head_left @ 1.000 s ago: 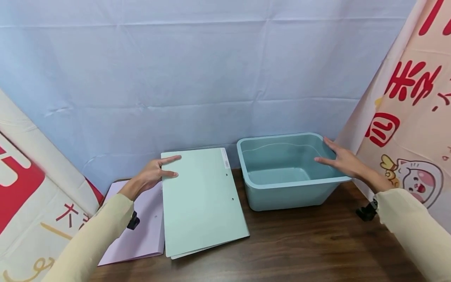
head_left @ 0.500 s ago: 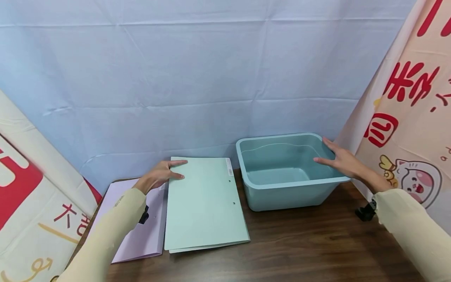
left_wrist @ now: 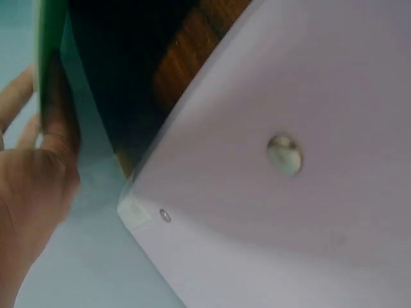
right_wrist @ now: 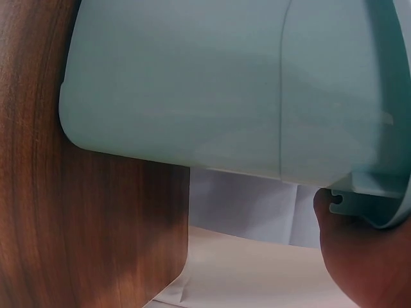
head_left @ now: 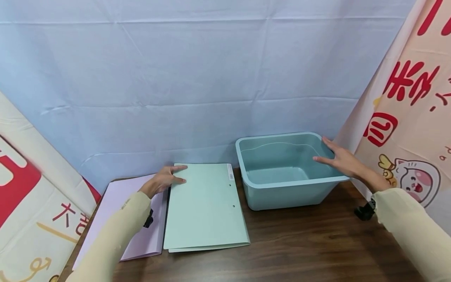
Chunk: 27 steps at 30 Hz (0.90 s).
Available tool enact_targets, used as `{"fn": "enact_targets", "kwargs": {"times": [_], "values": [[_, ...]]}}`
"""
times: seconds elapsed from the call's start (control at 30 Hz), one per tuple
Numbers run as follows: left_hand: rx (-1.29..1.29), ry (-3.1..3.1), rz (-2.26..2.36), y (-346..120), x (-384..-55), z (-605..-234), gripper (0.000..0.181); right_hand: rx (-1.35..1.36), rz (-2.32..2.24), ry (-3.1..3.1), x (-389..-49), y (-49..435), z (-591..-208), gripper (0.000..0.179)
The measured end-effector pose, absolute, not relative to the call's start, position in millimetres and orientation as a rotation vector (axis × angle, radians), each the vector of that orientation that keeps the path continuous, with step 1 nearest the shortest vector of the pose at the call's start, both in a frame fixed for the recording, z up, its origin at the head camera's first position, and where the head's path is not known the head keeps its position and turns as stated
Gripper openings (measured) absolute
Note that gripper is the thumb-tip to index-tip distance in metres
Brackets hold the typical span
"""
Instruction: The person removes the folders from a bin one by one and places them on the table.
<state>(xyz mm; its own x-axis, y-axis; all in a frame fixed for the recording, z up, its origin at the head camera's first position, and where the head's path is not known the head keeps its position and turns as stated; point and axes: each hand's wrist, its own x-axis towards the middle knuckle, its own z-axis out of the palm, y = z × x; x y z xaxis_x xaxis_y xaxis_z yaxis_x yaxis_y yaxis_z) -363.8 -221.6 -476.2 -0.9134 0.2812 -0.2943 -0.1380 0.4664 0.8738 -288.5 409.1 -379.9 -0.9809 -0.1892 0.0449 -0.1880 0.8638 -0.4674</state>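
A pale green file folder [head_left: 206, 207] lies at the middle left of the table, with a label at its top right corner. My left hand [head_left: 167, 179] pinches its upper left edge, with two digits showing on the cover. In the left wrist view that hand [left_wrist: 35, 173] has the green folder's edge [left_wrist: 51, 45] between its digits. Beside it lies a lilac folder [head_left: 146, 239], partly under my left forearm. My right hand [head_left: 340, 158] grips the right rim of a blue-green plastic bin [head_left: 282, 196]; the right wrist view shows part of that hand [right_wrist: 366, 256] below the rim.
The brown wooden table [head_left: 299, 243] bears everything. A pale blue cloth [head_left: 211, 78] hangs behind the bin and folders. Printed banners stand at the left [head_left: 35, 196] and right [head_left: 408, 129]. The bin stands right of the green folder.
The green folder has shifted slightly right and nearer at its top, lying lower now, with my left hand following. The lilac folder shows a little differently. My right hand and the bin stay put.
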Motion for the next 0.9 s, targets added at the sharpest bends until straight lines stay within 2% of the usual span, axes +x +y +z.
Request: {"fn": "enact_targets", "kwargs": {"times": [0.3,0.5,0.73,0.9], "values": [[0.081,2.317,1.442,-212,-350,-481,0.074,-0.284,-0.784,2.984,-288,412,-378,0.083],[0.051,2.408,1.330,-206,-342,-477,0.074,-0.292,-0.739,3.001,-287,412,-376,0.086],[0.047,2.382,1.254,-200,-339,-463,0.088,-0.333,-0.641,3.041,-290,412,-376,0.091],[0.093,2.421,1.162,-199,-337,-452,0.090,-0.406,-0.533,3.063,-292,410,-369,0.093]]}}
